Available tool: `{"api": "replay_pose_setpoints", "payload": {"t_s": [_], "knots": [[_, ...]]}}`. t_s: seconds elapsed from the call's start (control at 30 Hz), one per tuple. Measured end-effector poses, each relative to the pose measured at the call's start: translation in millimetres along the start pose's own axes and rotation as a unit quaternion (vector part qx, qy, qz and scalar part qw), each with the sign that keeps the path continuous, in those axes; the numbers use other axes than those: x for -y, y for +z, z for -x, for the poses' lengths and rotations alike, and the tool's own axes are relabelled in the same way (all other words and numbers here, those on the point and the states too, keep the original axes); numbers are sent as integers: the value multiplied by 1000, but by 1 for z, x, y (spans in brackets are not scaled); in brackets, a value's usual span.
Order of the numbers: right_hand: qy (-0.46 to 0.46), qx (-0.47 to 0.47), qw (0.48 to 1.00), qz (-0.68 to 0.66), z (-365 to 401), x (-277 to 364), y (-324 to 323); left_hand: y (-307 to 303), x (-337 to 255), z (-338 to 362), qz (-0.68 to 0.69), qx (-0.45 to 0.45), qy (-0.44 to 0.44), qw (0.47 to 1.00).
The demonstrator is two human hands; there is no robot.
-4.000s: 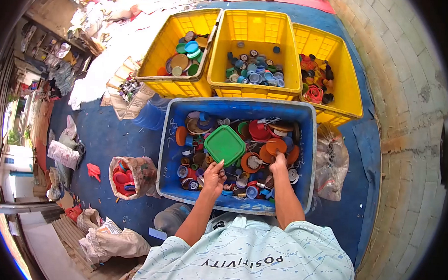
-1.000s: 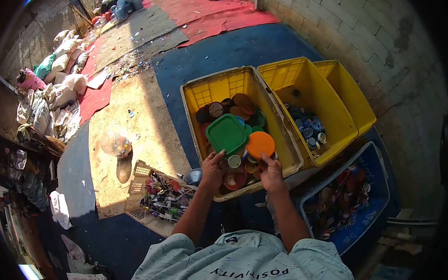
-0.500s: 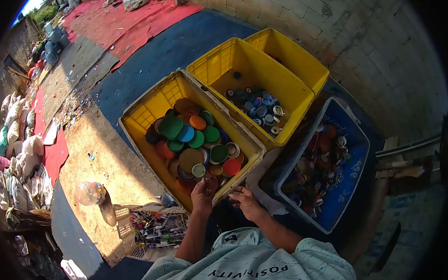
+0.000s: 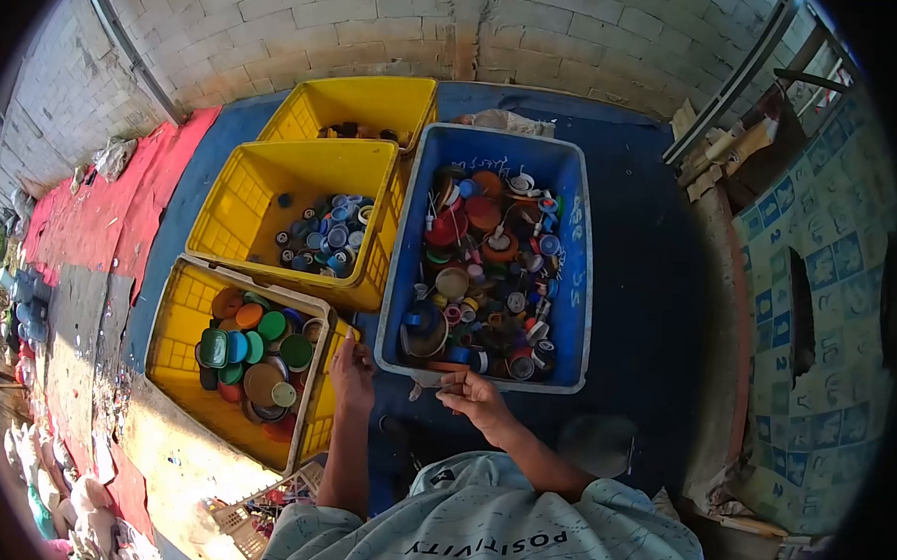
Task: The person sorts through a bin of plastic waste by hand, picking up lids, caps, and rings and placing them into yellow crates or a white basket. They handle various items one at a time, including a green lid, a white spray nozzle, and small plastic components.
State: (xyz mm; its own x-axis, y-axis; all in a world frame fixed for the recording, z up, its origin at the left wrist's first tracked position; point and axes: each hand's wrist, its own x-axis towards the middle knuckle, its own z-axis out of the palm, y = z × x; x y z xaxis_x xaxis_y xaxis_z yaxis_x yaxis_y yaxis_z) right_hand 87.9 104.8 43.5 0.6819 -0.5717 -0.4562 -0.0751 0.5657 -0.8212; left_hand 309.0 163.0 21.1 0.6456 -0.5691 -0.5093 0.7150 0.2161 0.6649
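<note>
My left hand (image 4: pixel 352 374) is raised beside the right rim of the nearest yellow crate (image 4: pixel 319 399), fingers loosely apart and nothing visible in them. In that crate lie large round lids, among them a green lid (image 4: pixel 295 350), an orange lid (image 4: pixel 249 316) and a blue lid (image 4: pixel 237 347). My right hand (image 4: pixel 473 399) hovers at the front rim of the blue crate (image 4: pixel 484 380), its fingers half bent and apart, with no object showing in them. Mixed caps and lids fill the blue crate's bottom, including a red lid (image 4: pixel 482 213).
Behind the nearest crate stands a second yellow crate (image 4: pixel 234 196) with small blue and white caps, then a third yellow crate (image 4: pixel 362 94). A light plastic basket (image 4: pixel 240 533) sits at lower left. A block wall (image 4: pixel 379 37) closes the back; stuffed bags (image 4: pixel 88 510) lie far left.
My view has swung right, bringing the blue crate to the middle. My left hand has come up out of the lids to the crate's side; my right hand is now by the blue crate's front rim.
</note>
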Motion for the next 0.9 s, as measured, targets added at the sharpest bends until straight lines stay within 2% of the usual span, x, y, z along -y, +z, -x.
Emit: {"api": "replay_pose_setpoints", "payload": {"t_s": [0.1, 0.3, 0.4, 0.53, 0.63, 0.77, 0.87, 0.9], "knots": [[-20, -13, 999, -29, 43, 10, -80, 38, 67, 8, 11, 15, -13, 1000], [-21, -175, 982, -65, 119, 37, -227, 123, 176, 46, -7, 13, -97, 995], [-48, -241, 963, -114, 128, 52, -281, 148, 210, 36, -7, 24, -123, 992], [-62, -280, 949, -135, 110, 78, -320, 183, 236, 5, -15, 16, -141, 990], [-65, -262, 957, -110, 85, 94, -337, 201, 254, -32, -9, 20, -139, 990], [-53, -206, 977, 0, 38, 101, -371, 226, 283, -76, -44, -80, -118, 989], [-6, -163, 986, 32, -3, 121, -394, 220, 318, -107, 1, -112, -161, 981], [-10, -141, 989, 39, -14, 136, -397, 222, 327, -112, -43, -137, -142, 979]]}}
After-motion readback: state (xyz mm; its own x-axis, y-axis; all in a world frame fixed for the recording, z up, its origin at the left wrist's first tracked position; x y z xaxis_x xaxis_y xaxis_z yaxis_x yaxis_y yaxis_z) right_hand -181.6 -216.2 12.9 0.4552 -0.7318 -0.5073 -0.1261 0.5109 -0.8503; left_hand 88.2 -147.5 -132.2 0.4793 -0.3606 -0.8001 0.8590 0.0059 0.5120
